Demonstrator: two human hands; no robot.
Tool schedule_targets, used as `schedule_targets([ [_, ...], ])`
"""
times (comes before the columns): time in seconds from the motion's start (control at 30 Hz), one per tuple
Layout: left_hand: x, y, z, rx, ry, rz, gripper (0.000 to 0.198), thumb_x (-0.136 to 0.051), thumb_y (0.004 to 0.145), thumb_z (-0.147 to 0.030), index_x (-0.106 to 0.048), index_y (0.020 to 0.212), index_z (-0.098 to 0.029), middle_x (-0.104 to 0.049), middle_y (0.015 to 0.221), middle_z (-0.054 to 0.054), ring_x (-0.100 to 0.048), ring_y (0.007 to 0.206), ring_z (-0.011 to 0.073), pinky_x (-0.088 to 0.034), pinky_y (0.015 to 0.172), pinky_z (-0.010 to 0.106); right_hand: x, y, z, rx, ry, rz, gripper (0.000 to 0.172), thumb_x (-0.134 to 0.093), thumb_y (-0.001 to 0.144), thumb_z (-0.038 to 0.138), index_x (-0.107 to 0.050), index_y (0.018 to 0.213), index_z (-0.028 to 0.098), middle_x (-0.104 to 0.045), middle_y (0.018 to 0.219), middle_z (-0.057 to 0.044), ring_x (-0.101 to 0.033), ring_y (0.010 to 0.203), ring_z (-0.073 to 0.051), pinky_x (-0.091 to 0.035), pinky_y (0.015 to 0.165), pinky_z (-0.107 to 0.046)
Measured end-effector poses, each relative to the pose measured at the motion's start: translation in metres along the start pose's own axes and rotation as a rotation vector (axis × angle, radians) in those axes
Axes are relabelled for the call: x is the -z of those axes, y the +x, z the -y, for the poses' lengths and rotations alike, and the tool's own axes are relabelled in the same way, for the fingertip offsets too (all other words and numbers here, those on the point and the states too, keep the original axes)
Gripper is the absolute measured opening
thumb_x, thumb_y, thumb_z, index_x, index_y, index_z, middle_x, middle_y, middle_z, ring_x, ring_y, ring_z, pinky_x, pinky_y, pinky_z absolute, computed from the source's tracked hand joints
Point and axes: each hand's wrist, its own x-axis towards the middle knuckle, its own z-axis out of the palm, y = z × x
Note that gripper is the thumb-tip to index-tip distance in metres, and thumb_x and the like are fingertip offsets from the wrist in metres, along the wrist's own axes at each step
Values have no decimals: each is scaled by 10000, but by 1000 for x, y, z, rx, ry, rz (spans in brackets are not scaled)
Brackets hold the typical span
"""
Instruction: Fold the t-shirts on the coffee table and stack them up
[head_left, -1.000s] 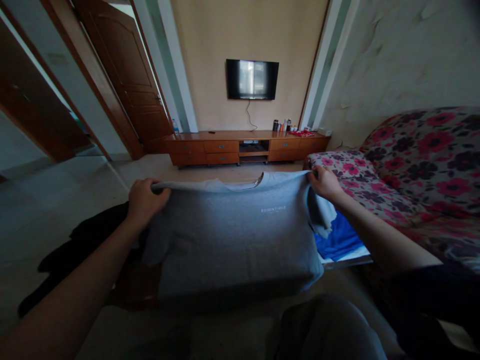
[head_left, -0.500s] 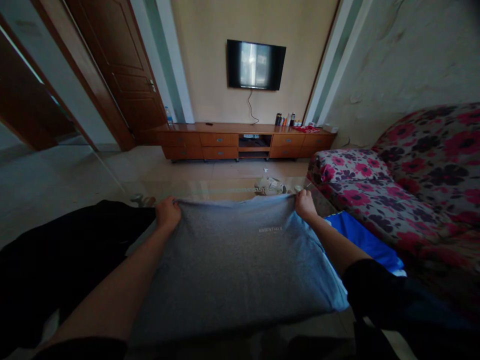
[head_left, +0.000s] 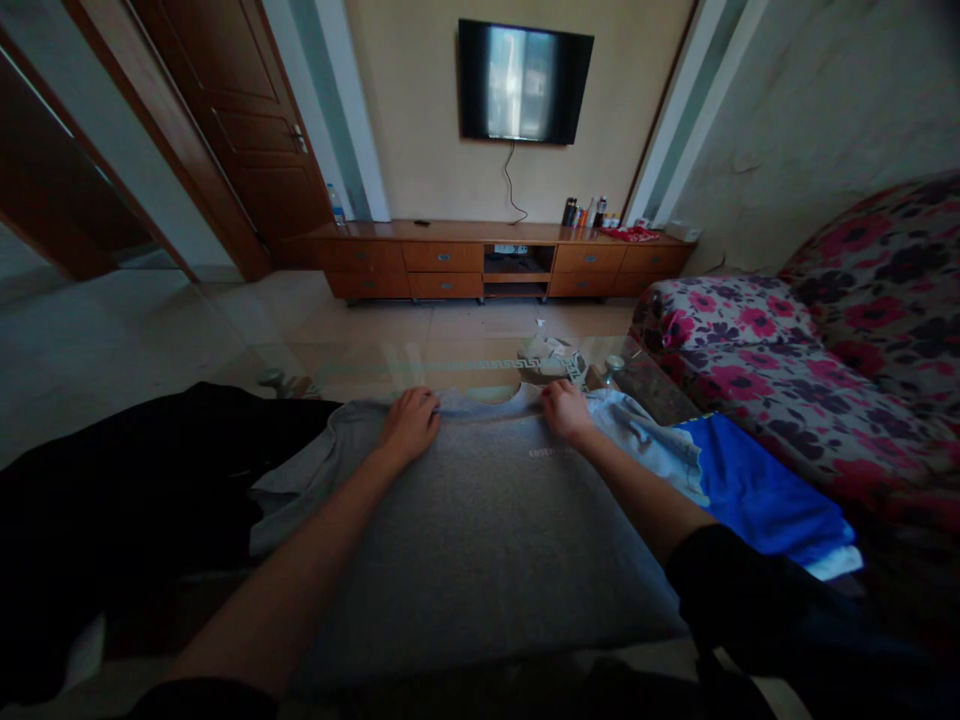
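A grey T-shirt [head_left: 480, 540] with small pale lettering on its chest lies spread over a glass table [head_left: 360, 362], its neckline at the far side. My left hand [head_left: 411, 422] is closed on the shirt's far edge, left of the collar, with the fingertips partly hidden. On the other side of the collar, my right hand [head_left: 568, 410] pinches the fabric by the shoulder. The left sleeve lies out over black clothing [head_left: 165, 460]. The right sleeve reaches onto blue cloth [head_left: 765, 490].
A flowered sofa [head_left: 795, 390] stands at the right. Beyond the table is a low wooden cabinet [head_left: 444, 258] with bottles and cans [head_left: 585, 214] on it, under a wall-mounted TV [head_left: 525, 85]. A crumpled pale bag [head_left: 553, 352] shows near the table's far edge.
Both hands have moved inward from the shirt's outer shoulders toward the collar. The shirt now lies flatter, with its sleeves and neckline showing. The view has tilted slightly down.
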Motion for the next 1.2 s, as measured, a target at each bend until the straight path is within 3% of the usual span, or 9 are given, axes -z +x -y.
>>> schedule_targets([
  [0.1,-16,14,-9,86,-54,-59,257,-496,974,-312,-678,1129,-217,-535,1464,157,-456,1371,365,-409,1107,524,-13,15,9,-82,128,-56,380,-468,955,164,-569,1322,166,-581,1369,-174,-551,1263,-297,-431,1105,-409],
  [0.23,-38,26,5,349,-146,-37,460,-502,962,-242,-528,1415,-163,-622,1336,206,-586,1260,320,-462,1052,444,-22,29,1,-195,173,18,562,-597,897,169,-496,1449,147,-594,1401,-168,-568,1297,-283,-433,1113,-377],
  [0.43,-48,44,23,384,-203,-8,280,-564,913,-217,-704,1152,-181,-658,1202,169,-639,1189,311,-486,1050,418,-18,49,-9,-271,135,47,235,-688,868,289,-743,1064,172,-729,1158,-130,-622,1225,-266,-470,1046,-326],
  [0.57,-48,54,20,453,-212,-111,354,-494,949,-207,-651,1261,-146,-596,1293,197,-598,1263,299,-458,1109,433,-23,56,-5,-326,197,-34,290,-534,969,297,-686,1179,166,-753,1126,-118,-689,1078,-246,-504,974,-339],
  [0.7,-51,43,8,360,-245,-189,641,-590,906,-216,-430,1519,-126,-345,1582,230,-502,1403,291,-419,1167,391,-38,43,4,-231,226,-24,471,-524,974,255,-505,1437,169,-682,1332,-148,-597,1262,-292,-444,1082,-418],
  [0.77,-52,33,0,231,-197,-159,632,-576,931,-273,-431,1532,-145,-290,1643,204,-402,1486,324,-360,1215,426,-45,33,13,-189,171,-28,576,-552,967,279,-420,1520,190,-561,1499,-170,-481,1390,-343,-372,1149,-507],
  [0.9,-56,22,-16,83,-98,-9,566,-464,1001,-433,-495,1518,-204,-390,1644,147,-315,1538,346,-223,1269,508,-55,17,33,-96,61,-69,571,-478,1021,406,-388,1568,271,-298,1692,-128,-242,1530,-395,-186,1205,-661],
  [1.03,-61,22,-24,154,-13,152,685,-394,999,-588,-412,1594,-248,-356,1679,117,-248,1569,359,-200,1251,572,-61,14,44,-73,-7,109,611,-359,1044,583,-372,1599,327,-266,1711,-85,-126,1566,-415,-60,1189,-735],
  [1.2,-53,15,-32,153,76,49,607,-334,1038,-440,-456,1555,-146,-417,1637,155,-321,1534,310,-212,1261,485,-58,11,43,-64,-49,114,615,-258,1075,558,-385,1601,265,-255,1714,-96,-161,1574,-330,-88,1240,-604],
])
